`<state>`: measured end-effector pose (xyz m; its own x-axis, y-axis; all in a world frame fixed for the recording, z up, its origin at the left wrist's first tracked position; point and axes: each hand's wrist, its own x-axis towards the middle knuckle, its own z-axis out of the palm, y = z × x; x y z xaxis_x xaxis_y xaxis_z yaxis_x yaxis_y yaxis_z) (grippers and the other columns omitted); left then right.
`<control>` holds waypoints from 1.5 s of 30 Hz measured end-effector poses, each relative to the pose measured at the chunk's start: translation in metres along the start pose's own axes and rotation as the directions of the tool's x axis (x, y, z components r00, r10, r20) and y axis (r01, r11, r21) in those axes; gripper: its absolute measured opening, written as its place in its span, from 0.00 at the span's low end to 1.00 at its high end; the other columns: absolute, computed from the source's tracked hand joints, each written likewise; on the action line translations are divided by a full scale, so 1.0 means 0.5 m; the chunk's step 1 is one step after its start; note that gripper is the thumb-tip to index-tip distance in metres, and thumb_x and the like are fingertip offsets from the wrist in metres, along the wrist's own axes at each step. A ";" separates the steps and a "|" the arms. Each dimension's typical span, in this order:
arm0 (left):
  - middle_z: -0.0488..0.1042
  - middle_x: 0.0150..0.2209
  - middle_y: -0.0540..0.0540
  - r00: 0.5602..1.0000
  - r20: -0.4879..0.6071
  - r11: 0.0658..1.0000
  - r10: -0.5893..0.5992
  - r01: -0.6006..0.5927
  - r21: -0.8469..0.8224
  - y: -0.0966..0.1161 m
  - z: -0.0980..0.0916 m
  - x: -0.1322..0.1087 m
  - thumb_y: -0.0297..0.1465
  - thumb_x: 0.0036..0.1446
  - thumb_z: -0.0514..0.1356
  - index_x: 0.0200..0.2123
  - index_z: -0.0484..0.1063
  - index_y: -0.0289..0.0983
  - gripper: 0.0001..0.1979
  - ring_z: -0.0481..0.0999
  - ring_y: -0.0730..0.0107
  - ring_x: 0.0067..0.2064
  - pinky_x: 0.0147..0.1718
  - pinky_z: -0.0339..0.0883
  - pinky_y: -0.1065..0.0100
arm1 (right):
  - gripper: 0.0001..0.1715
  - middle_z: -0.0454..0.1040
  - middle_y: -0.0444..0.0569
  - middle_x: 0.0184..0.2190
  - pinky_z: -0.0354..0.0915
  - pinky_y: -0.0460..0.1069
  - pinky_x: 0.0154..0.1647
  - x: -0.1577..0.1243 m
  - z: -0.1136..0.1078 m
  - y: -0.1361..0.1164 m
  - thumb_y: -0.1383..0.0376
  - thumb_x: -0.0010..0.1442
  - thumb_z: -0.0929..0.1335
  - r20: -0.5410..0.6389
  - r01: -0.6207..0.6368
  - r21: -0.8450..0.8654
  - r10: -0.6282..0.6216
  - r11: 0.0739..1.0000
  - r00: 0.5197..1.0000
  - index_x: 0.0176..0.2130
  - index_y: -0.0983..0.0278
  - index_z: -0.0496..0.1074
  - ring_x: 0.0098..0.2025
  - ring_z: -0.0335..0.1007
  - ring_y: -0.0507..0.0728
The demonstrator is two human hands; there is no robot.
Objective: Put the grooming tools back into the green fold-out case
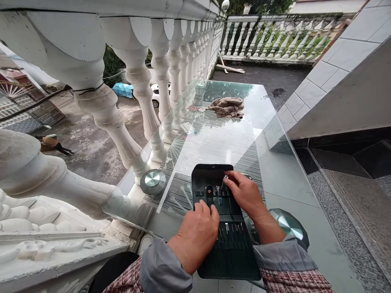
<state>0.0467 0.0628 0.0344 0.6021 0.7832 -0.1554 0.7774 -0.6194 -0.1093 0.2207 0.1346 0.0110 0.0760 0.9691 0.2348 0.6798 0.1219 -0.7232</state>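
Two hands at one open dark case [222, 208] on one glass table [305, 215]. Right hand [246, 193]: closed, pinching one small metal tool [225, 178] over case's far panel. Left hand [195, 234]: fingers curled over case, nearer wearer than pinch; whether gripping, cannot tell. One clipper [220, 200] just nearer than pinch. One brown cloth [226, 107] well beyond. Case's long axis runs away from wearer, far end slightly leftward.

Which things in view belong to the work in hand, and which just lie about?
In use:
open black case
metal tools in its slots
shiny piece in right hand

Lying about:
brown cloth on glass table
pale strips beyond
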 end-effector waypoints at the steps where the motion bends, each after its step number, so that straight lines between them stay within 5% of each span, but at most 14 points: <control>1: 0.65 0.52 0.26 1.000 -0.003 1.000 -0.001 0.001 -0.002 0.000 0.001 0.000 0.30 0.62 0.53 0.57 0.59 0.32 0.21 0.71 0.54 0.47 0.30 0.71 0.66 | 0.17 0.76 0.51 0.37 0.64 0.54 0.42 0.000 0.003 0.000 0.57 0.56 0.63 -0.011 0.042 -0.029 -0.042 0.999 0.999 0.41 0.62 0.73 0.39 0.71 0.59; 4: 0.65 0.52 0.25 1.000 -0.009 1.000 0.001 -0.001 -0.002 0.000 0.001 0.000 0.29 0.62 0.53 0.57 0.59 0.32 0.21 0.72 0.54 0.45 0.30 0.71 0.67 | 0.16 0.76 0.51 0.38 0.63 0.55 0.44 0.000 0.006 0.003 0.59 0.57 0.61 -0.029 0.117 -0.077 -0.119 0.990 0.992 0.41 0.62 0.73 0.41 0.70 0.59; 11: 0.65 0.52 0.25 1.000 -0.004 1.000 0.007 -0.008 -0.014 -0.001 -0.003 -0.001 0.30 0.62 0.53 0.57 0.60 0.32 0.20 0.71 0.52 0.48 0.32 0.72 0.65 | 0.17 0.76 0.51 0.41 0.63 0.54 0.45 0.000 0.007 0.013 0.59 0.57 0.62 0.020 -0.004 0.014 0.004 1.000 1.000 0.42 0.62 0.73 0.43 0.70 0.58; 19: 0.65 0.52 0.26 0.999 -0.037 1.000 -0.004 0.004 -0.012 -0.001 0.002 -0.002 0.30 0.62 0.53 0.57 0.60 0.32 0.20 0.72 0.54 0.47 0.32 0.71 0.67 | 0.18 0.73 0.52 0.38 0.61 0.57 0.47 -0.003 0.010 0.009 0.62 0.61 0.58 0.096 0.183 -0.179 -0.168 0.967 0.981 0.39 0.62 0.74 0.44 0.65 0.60; 25: 0.66 0.51 0.26 0.998 -0.069 1.000 -0.007 0.005 -0.031 -0.003 0.004 -0.002 0.30 0.61 0.54 0.55 0.62 0.32 0.19 0.73 0.54 0.45 0.29 0.72 0.67 | 0.18 0.75 0.50 0.41 0.60 0.56 0.49 -0.004 0.001 -0.003 0.59 0.63 0.57 0.093 0.227 -0.109 -0.217 0.968 0.972 0.42 0.60 0.72 0.45 0.65 0.59; 33: 0.67 0.51 0.27 0.996 -0.083 1.000 -0.006 0.004 -0.023 -0.002 0.003 -0.005 0.30 0.60 0.56 0.56 0.62 0.32 0.20 0.73 0.55 0.45 0.28 0.72 0.68 | 0.20 0.75 0.48 0.31 0.62 0.55 0.45 -0.014 -0.010 -0.021 0.57 0.63 0.56 0.158 0.128 -0.003 -0.126 0.992 0.979 0.45 0.62 0.70 0.41 0.66 0.58; 37: 0.66 0.51 0.26 1.000 -0.020 1.000 0.018 -0.019 -0.009 -0.006 -0.008 -0.002 0.30 0.61 0.55 0.57 0.61 0.32 0.21 0.73 0.52 0.46 0.29 0.73 0.66 | 0.22 0.75 0.50 0.38 0.62 0.55 0.48 -0.023 -0.056 -0.009 0.54 0.61 0.59 -0.056 -0.006 0.072 0.010 0.997 0.998 0.49 0.61 0.68 0.45 0.67 0.58; 41: 0.66 0.52 0.26 0.998 0.048 1.000 0.027 -0.027 -0.004 -0.010 -0.024 0.001 0.29 0.61 0.54 0.57 0.61 0.33 0.21 0.73 0.51 0.47 0.29 0.74 0.65 | 0.26 0.74 0.51 0.40 0.65 0.54 0.41 -0.043 -0.123 0.028 0.50 0.57 0.61 -0.289 -0.225 0.053 0.231 0.973 0.929 0.50 0.61 0.67 0.39 0.70 0.58; 45: 0.65 0.53 0.25 0.999 0.049 1.000 0.020 -0.020 -0.010 -0.005 -0.023 0.002 0.29 0.61 0.55 0.58 0.60 0.33 0.21 0.72 0.50 0.48 0.31 0.74 0.63 | 0.22 0.75 0.52 0.35 0.64 0.53 0.38 -0.067 -0.153 0.064 0.53 0.54 0.62 -0.218 -0.261 -0.181 0.220 0.948 0.951 0.42 0.63 0.71 0.36 0.70 0.58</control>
<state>0.0474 0.0660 0.0457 0.6081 0.7667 -0.2059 0.7671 -0.6343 -0.0962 0.2957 0.0895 0.0293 0.3808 0.9015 0.2055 0.7570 -0.1763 -0.6292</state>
